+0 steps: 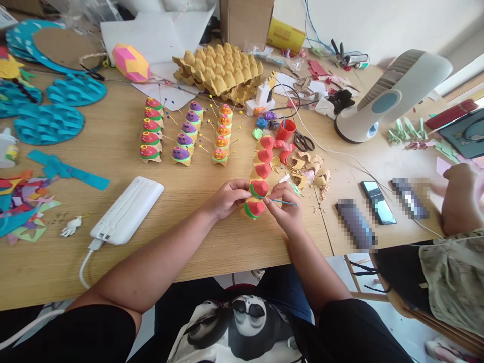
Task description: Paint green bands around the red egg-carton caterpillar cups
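Observation:
A row of egg-carton cups painted red with green bands (260, 171) lies on the wooden table (113, 171), running from the near edge toward the far side. My left hand (227, 197) is closed on the nearest cups, steadying them from the left. My right hand (285, 206) pinches a thin blue paintbrush (284, 202) whose tip rests on the green band of the nearest cup (254, 207). Three finished cup rows, pink, purple and orange (185, 132), stand further back with pins sticking out.
A white power bank (126, 209) with a cable lies to the left. A red cup (285, 130), scissors (303, 141) and carton scraps (310, 169) sit behind my right hand. Phones (378, 202), a white fan (389, 96), an egg tray (219, 73) and another person's hand (463, 199) are nearby.

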`<state>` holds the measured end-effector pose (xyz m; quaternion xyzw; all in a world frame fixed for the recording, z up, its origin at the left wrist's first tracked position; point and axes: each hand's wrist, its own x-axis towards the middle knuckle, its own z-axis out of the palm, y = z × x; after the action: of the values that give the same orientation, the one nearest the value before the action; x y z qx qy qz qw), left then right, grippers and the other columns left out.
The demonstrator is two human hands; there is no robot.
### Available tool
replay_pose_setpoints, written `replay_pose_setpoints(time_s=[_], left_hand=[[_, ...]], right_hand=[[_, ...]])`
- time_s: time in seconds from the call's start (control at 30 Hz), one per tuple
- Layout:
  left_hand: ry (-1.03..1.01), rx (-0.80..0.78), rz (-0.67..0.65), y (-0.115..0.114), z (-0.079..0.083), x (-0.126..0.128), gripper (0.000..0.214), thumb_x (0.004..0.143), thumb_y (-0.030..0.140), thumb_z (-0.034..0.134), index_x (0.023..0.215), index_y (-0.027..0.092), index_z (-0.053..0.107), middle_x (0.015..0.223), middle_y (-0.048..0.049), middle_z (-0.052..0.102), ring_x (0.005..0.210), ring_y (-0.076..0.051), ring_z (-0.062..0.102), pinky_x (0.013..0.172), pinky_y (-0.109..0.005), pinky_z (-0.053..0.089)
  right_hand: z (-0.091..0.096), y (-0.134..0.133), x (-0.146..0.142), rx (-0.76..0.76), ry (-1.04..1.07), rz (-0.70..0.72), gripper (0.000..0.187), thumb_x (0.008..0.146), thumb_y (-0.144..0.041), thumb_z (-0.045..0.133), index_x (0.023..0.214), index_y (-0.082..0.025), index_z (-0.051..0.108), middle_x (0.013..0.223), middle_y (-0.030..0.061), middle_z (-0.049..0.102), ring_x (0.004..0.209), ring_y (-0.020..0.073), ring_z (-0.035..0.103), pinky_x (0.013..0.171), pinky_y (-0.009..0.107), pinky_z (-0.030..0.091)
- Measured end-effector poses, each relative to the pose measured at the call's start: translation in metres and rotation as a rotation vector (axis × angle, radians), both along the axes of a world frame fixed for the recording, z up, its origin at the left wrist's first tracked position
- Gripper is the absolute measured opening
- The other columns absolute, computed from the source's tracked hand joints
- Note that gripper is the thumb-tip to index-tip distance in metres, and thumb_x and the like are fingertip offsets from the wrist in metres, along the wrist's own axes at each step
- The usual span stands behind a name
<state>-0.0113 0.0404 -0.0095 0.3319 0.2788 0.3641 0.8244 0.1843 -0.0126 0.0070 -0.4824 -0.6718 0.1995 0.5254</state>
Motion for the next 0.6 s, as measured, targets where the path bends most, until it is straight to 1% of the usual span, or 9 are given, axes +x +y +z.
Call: replay_pose_setpoints(time_s=[0.23, 0.4, 0.6], left_hand=[[-0.008, -0.007, -0.010, -0.0003, 0.0006, 0.0005, 0.021, 0.066, 0.021, 0.084, 0.086, 0.015, 0.083, 0.081, -0.0050, 0.079, 0.068, -0.015, 0.070, 0.067, -0.024, 0.055], [0.022, 0.004, -0.018, -0.0007, 0.0037, 0.0005, 0.020, 0.067, 0.022, 0.082, 0.086, 0.015, 0.083, 0.077, -0.0044, 0.078, 0.065, -0.015, 0.068, 0.064, -0.026, 0.054], [0.046, 0.044, -0.029, -0.0006, 0.0039, 0.0000, 0.021, 0.069, 0.024, 0.081, 0.088, 0.014, 0.084, 0.081, -0.0063, 0.079, 0.069, -0.016, 0.068, 0.067, -0.027, 0.054]], right_hand=[[0.0018, 0.0001, -0.0001, 0.015, 0.003, 0.017, 0.015, 0.090, -0.033, 0.078, 0.080, -0.025, 0.071, 0.085, 0.0029, 0.065, 0.081, 0.0196, 0.063, 0.077, 0.039, 0.053], [0.0027, -0.0004, -0.0007, 0.015, -0.038, -0.012, 0.014, 0.090, -0.032, 0.077, 0.080, -0.025, 0.070, 0.084, 0.0028, 0.065, 0.081, 0.0197, 0.063, 0.077, 0.039, 0.053], [0.0018, -0.0002, -0.0011, 0.045, -0.065, -0.036, 0.013, 0.090, -0.030, 0.077, 0.080, -0.025, 0.070, 0.084, 0.0031, 0.065, 0.081, 0.0204, 0.063, 0.077, 0.040, 0.053]])
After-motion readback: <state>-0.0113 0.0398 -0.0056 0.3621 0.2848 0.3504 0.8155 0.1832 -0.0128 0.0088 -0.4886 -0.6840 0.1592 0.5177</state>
